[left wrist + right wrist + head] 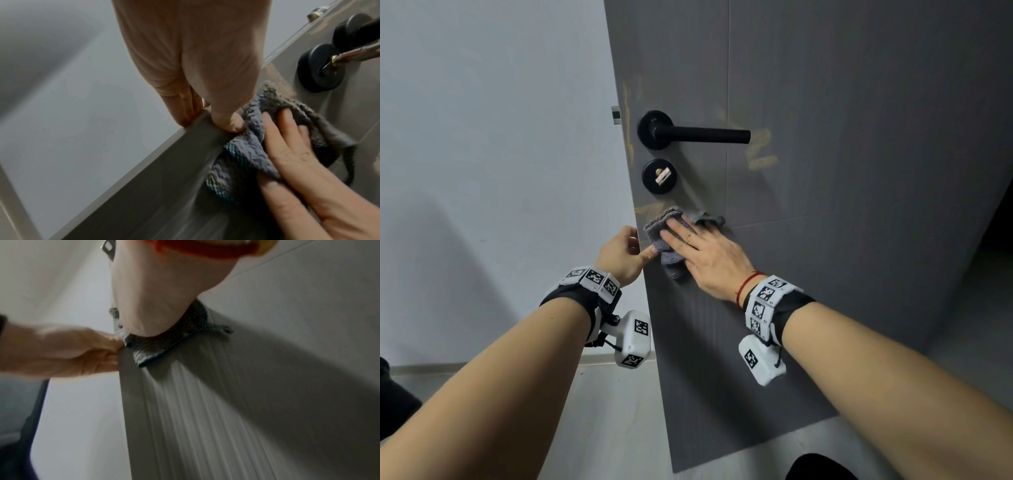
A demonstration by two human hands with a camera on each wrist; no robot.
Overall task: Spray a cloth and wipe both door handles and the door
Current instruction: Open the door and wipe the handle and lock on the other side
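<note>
cloth [671, 236] under flat right hand [705, 257], on door [859, 205]

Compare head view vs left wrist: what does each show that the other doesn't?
Head only: the whole black lever handle, yellowish smears on the door face, both forearms with marker bands.

Left wrist only: close up, the left hand gripping the door edge, fingers behind it, thumb on the face.

Both: the right hand pressing the grey cloth flat on the door, below the round lock with its key.
</note>
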